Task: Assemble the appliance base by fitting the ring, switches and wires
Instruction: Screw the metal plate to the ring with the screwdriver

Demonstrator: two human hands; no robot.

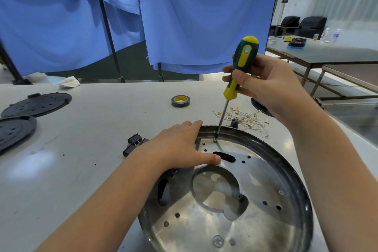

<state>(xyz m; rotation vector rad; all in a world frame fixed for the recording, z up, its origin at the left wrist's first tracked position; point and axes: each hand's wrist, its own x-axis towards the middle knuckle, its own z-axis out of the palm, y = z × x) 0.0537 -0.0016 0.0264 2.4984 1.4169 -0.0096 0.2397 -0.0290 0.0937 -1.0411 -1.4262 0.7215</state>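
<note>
A round shiny metal appliance base [266,200] with a dark rim lies on the white table in front of me. My left hand [182,147] rests flat on its far left edge, thumb on the plate. My right hand [270,86] grips a green and yellow screwdriver [239,71], held nearly upright, its tip on a screw [215,140] at the far side of the base. Black rocker switches [134,145] lie just left of my left hand. A tangle of thin wires with brass terminals [245,119] lies behind the base.
A roll of dark tape [180,101] sits on the table beyond the base. Two black round plastic covers [36,104] lie at the far left. A blue cloth hangs behind the table. Another table [327,53] with bottles stands at the right.
</note>
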